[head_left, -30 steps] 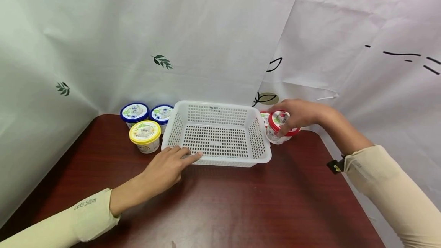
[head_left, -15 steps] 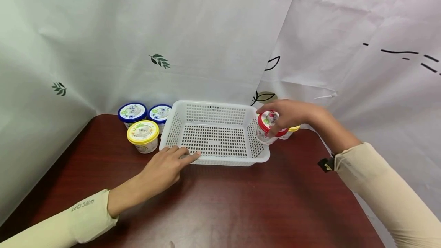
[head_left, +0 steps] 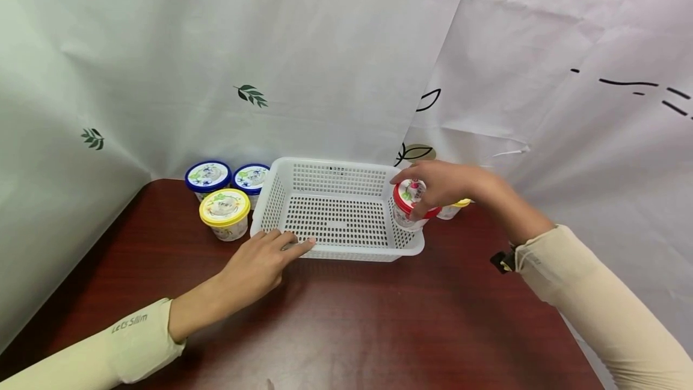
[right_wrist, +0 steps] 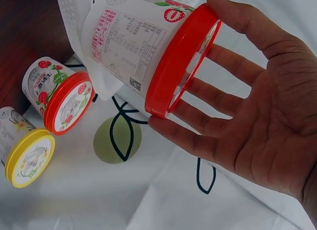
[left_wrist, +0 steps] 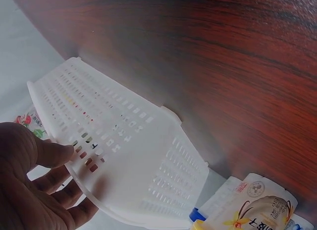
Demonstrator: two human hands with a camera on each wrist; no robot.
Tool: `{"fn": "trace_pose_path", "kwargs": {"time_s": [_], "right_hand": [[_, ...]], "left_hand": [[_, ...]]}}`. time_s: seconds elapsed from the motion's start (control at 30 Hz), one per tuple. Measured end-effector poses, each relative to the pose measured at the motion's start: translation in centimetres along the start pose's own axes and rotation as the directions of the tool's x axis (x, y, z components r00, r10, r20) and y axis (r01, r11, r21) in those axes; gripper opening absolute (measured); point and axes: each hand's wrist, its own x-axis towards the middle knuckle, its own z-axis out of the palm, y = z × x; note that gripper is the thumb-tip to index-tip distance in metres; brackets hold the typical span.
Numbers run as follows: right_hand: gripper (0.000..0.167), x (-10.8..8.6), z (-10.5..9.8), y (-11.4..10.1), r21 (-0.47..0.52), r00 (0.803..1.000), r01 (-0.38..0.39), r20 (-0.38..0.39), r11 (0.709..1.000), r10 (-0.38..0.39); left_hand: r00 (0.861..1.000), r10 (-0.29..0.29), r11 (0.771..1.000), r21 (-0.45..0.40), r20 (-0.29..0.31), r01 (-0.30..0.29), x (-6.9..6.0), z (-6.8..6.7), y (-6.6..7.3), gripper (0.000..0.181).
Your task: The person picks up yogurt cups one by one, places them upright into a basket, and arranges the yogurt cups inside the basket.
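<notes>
My right hand (head_left: 446, 185) grips a red-lidded tub (head_left: 407, 194) by its lid, with fingers and thumb spread around the rim. The tub, white with strawberry pictures in the right wrist view, is tilted and held over the right end of a white plastic basket (head_left: 338, 251). On the near left rim of that basket rests my left hand (head_left: 260, 263); in the left wrist view the thumb (left_wrist: 55, 154) lies against the outer wall and the fingers reach past the rim. No tub shows inside the basket apart from the held one.
Left of the basket stand two blue-lidded tubs (head_left: 208, 174) and a yellow-lidded tub (head_left: 224, 208). To its right are a second red-lidded tub (right_wrist: 69, 106) and another yellow-lidded tub (right_wrist: 30, 158). A white cloth (head_left: 325, 77) hangs behind the dark red table (head_left: 346, 324).
My right hand has carried the red-lidded tub leftward from beside the basket to over its right end, uncovering a yellow lid behind. The left hand has stayed on the rim.
</notes>
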Motion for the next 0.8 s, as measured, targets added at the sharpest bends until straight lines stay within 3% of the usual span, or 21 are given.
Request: {"fn": "trace_pose_path", "kwargs": {"time_s": [0.57, 0.8], "right_hand": [[0.079, 0.6, 1.3, -2.4, -0.087, 0.993, 0.113, 0.027, 0.99, -0.111], [0.08, 1.1, 2.4, -3.1, -0.083, 0.993, 0.107, 0.049, 0.991, -0.103]], "left_hand": [[1.0, -0.014, 1.0, -0.011, 0.006, 0.014, 0.0, 0.0, 0.0, 0.07], [1.0, -0.012, 1.0, -0.013, -0.003, 0.012, 0.0, 0.1, 0.0, 0.069]]}}
